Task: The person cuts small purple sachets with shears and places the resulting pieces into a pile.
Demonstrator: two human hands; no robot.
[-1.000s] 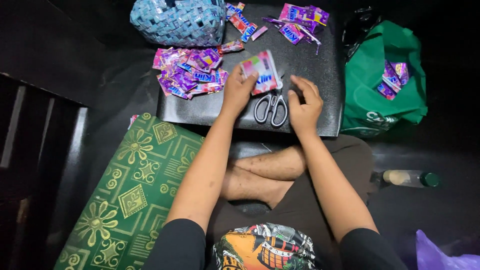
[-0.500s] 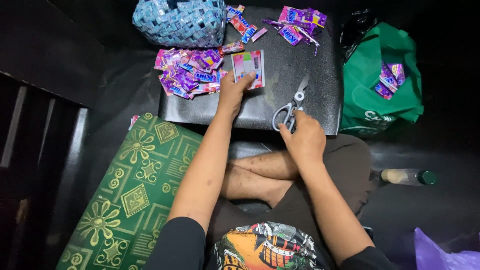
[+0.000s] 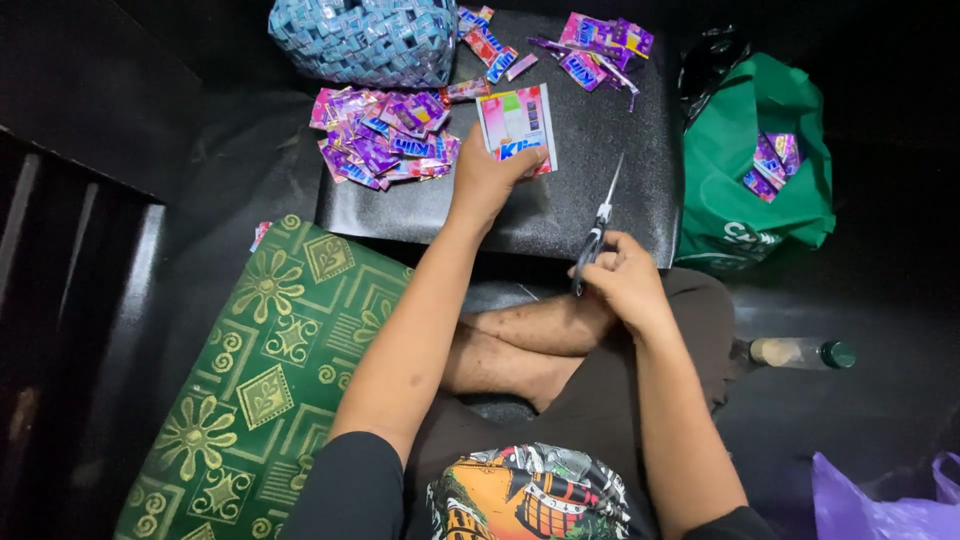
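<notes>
My left hand (image 3: 487, 180) holds a flat pink, green and white wrapper (image 3: 517, 125) over a black board (image 3: 580, 205). My right hand (image 3: 625, 282) grips a pair of scissors (image 3: 598, 228) near the board's front edge, blades pointing up and away. A pile of purple and pink wrappers (image 3: 385, 135) lies on the board to the left of the held wrapper. More wrappers (image 3: 597, 42) are scattered at the board's far right corner.
A blue woven basket (image 3: 365, 40) stands at the back left. A green bag (image 3: 755, 170) holding wrappers sits to the right. A green patterned mat (image 3: 255, 380) lies at left, a bottle (image 3: 800, 352) on the floor at right, and a purple plastic bag (image 3: 880, 495) at the lower right corner.
My right hand has picked the scissors up off the board and drawn them back toward me. My left hand keeps the wrapper, now lifted flat and facing up.
</notes>
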